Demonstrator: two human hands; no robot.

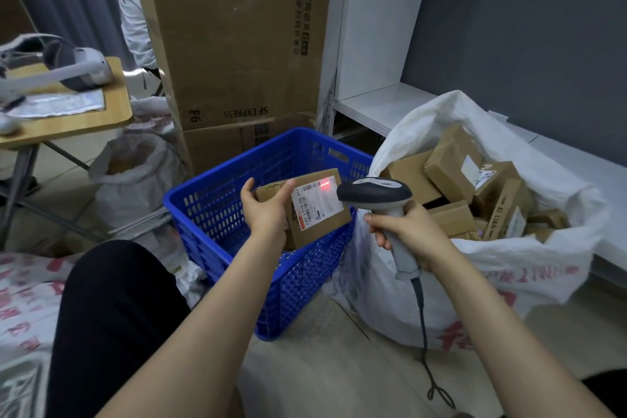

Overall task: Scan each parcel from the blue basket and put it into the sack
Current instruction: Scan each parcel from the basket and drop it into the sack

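Parcel (322, 214) in left hand (266, 212), label facing scanner (376, 194)

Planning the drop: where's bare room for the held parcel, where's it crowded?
Crowded: the sack, parcels piled across its mouth, one dark gap near its left. Free: inside the blue basket, left of the held parcel; the white shelf between the tall cartons and the sack; the floor between basket and sack.
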